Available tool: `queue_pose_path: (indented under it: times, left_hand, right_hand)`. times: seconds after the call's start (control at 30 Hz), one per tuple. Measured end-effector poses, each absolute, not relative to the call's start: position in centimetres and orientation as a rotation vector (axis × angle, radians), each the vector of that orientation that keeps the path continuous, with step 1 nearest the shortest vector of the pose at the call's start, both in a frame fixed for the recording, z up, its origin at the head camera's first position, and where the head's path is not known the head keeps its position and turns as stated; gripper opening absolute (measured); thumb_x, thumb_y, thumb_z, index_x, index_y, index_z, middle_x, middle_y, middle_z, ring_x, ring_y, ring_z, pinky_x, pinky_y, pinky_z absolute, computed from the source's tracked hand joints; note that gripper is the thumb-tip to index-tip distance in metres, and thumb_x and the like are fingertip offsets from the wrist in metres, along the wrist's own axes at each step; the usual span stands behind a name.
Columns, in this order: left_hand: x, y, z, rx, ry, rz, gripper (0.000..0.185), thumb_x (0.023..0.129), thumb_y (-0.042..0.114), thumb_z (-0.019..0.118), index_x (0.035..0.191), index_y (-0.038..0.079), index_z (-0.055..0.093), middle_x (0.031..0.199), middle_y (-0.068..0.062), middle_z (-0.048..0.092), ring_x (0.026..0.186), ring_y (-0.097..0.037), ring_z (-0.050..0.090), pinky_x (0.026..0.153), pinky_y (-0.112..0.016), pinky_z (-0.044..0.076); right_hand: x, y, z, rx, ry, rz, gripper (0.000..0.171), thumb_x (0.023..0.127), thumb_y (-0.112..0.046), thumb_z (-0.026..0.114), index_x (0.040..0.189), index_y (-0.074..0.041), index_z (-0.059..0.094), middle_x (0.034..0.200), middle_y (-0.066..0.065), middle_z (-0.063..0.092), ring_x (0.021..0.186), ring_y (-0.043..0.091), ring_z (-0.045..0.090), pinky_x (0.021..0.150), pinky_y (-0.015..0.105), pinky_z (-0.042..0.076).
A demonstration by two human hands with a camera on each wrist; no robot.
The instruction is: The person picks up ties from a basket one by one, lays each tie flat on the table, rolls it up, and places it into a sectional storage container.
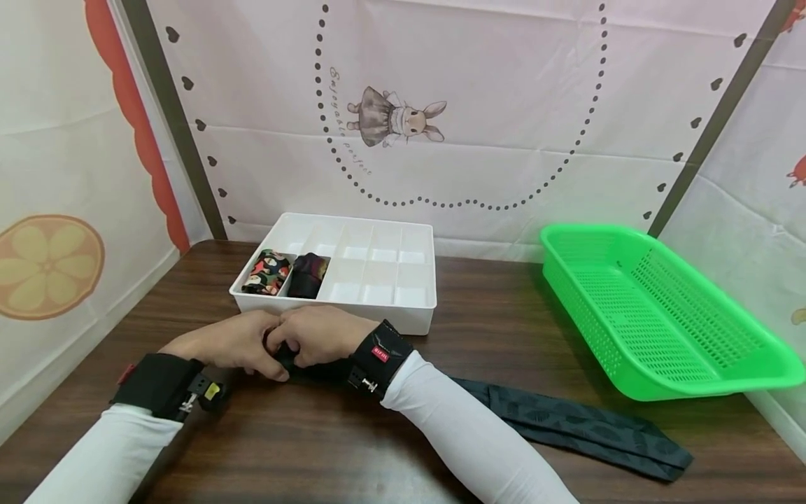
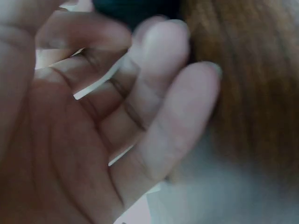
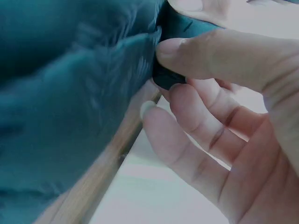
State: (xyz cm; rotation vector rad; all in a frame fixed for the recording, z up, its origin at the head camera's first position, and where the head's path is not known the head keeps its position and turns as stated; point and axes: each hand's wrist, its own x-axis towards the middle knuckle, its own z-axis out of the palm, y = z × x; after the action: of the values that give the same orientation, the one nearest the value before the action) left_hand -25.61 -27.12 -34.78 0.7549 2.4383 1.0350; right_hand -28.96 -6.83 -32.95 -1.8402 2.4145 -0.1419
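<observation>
A dark teal necktie (image 1: pixel 585 430) with a leaf-like pattern stretches across the wooden table, its wide end at the right. At its other end, in front of the white box, a small tight roll (image 3: pixel 170 77) shows in the right wrist view. My right hand (image 1: pixel 324 334) pinches that roll between thumb and fingers. From the left, my left hand (image 1: pixel 229 341) meets it, thumb and fingertips curled around the same roll; the left wrist view shows only a dark edge of it (image 2: pixel 138 11). Fingers hide most of the roll in the head view.
Behind the hands stands a white divided box (image 1: pixel 403 318). Two of its front-left compartments hold a colourful patterned cloth roll (image 1: pixel 267 271) and a dark cloth roll (image 1: pixel 306 276). A green plastic basket (image 1: pixel 573 308) sits at the right, near the printed curtain (image 1: pixel 491 105).
</observation>
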Motion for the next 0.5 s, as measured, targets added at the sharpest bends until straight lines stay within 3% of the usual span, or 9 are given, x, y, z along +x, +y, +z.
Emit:
queue_pose_path:
  times: [0.3,0.5]
  left_hand:
    - [-25.6,-27.1,-34.9,0.8,2.395,1.074,0.05,0.077,0.011,0.091,0.118,0.005,0.063,0.087,-0.003,0.064,0.061,-0.015,0.062,0.052,-0.032,0.054]
    - [-25.3,-26.3,-34.5,0.781,2.403,1.056,0.039,0.076,0.002,0.085,0.11,0.005,0.067,0.086,-0.002,0.064,0.063,-0.016,0.063,0.055,-0.032,0.056]
  right_hand:
    - [-28.6,-6.4,-33.7,-1.825,2.494,-0.162,0.02,0.088,-0.008,0.082,0.096,-0.019,0.067,0.088,-0.009,0.055,0.086,0.007,0.052,0.074,0.017,0.041]
    - [-28.2,-5.8,-33.3,-1.831,2.478,-0.105,0.024,0.089,-0.01,0.078,0.109,-0.021,0.072,0.085,-0.009,0.057,0.083,0.005,0.053,0.072,0.017,0.042]
